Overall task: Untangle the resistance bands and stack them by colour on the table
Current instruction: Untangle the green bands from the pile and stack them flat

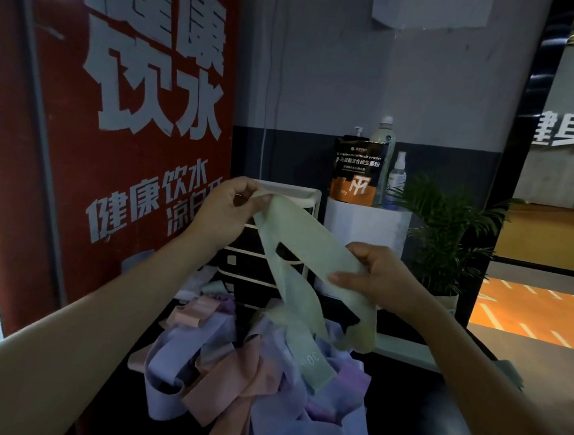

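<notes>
A pale green resistance band (302,239) stretches in the air between my hands. My left hand (226,212) pinches its upper end at centre left. My right hand (380,279) grips its lower end further right, and the band's loose loops hang down below. Under them a tangled pile of bands (249,379) in lilac, pink and purple lies on the dark table (417,416). A green band marked with "30" (312,363) trails into the pile.
A red poster panel (130,136) stands close on the left. Behind the pile is a white drawer unit (297,197), then a white stand (367,223) with an orange-black pouch and bottles. A potted palm (449,237) is at right.
</notes>
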